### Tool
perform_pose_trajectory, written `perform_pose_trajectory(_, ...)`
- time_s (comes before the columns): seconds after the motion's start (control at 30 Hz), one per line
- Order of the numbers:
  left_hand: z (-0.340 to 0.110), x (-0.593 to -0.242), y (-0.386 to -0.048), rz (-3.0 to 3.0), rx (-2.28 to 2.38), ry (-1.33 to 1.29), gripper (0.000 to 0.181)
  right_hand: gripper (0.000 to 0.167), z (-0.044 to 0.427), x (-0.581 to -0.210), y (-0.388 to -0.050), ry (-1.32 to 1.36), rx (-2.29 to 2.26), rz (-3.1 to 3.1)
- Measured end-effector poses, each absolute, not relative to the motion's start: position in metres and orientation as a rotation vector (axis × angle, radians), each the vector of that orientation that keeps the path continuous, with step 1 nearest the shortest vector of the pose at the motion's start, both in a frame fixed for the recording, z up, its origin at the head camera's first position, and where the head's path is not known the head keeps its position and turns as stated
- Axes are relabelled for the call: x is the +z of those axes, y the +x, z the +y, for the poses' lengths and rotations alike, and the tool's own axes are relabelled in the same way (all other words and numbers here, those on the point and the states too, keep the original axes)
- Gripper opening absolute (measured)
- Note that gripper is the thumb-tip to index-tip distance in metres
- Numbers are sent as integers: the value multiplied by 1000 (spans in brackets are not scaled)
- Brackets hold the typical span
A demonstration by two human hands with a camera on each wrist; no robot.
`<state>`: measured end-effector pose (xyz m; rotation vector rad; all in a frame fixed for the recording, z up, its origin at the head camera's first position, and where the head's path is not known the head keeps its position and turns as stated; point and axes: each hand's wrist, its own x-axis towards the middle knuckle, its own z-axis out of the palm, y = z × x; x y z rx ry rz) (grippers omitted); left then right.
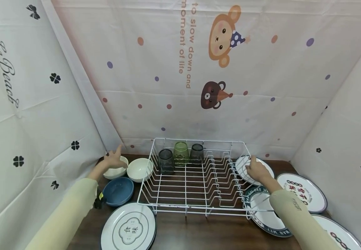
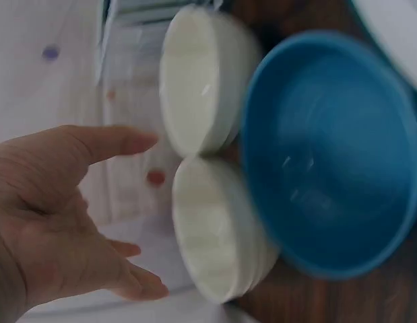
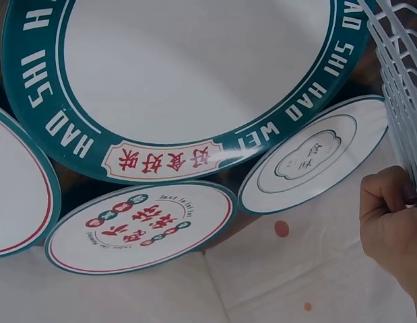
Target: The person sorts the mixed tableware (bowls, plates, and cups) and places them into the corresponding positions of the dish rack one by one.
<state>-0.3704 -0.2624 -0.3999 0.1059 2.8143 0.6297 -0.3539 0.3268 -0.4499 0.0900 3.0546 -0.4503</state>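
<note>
My left hand (image 1: 114, 160) hovers with spread fingers above the left white bowl (image 1: 115, 173). In the left wrist view, thumb and fingers stand apart, pointing at the stacked white bowls (image 2: 218, 232), with a gap between. A second white bowl (image 1: 139, 170) sits to the right, and a blue bowl (image 1: 117, 191) in front. My right hand (image 1: 257, 171) grips the right side of a white wire dish rack (image 1: 196, 207); its curled fingers show in the right wrist view. Inside the rack's back left stand a dark glass (image 1: 166, 161), a green glass (image 1: 181, 152) and another dark glass (image 1: 196, 153).
Stacked plates (image 1: 128, 225) lie at front left. Right of the rack are a small white plate (image 1: 263, 166), a green-rimmed plate (image 1: 263, 211), a red-lettered plate (image 1: 299, 191) and another plate (image 1: 336, 232). Printed cloth (image 1: 174, 86) encloses the brown table (image 1: 183, 232) behind and at both sides.
</note>
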Motion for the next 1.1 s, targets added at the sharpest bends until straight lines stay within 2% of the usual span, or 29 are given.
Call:
perform_pose_trajectory(0.17,-278,-390,-381,2766,575,68,118,54,327,-448,-354,93,-454,3047)
perform_pose_trajectory(0.37,-278,-404,-392,2726,576,-17,125,51,328,-447,-354,80,-458,3050)
perform_pose_trajectory(1.1,-284,-417,-408,2641,374,12,106,48,326,-448,-353,58,-471,3061)
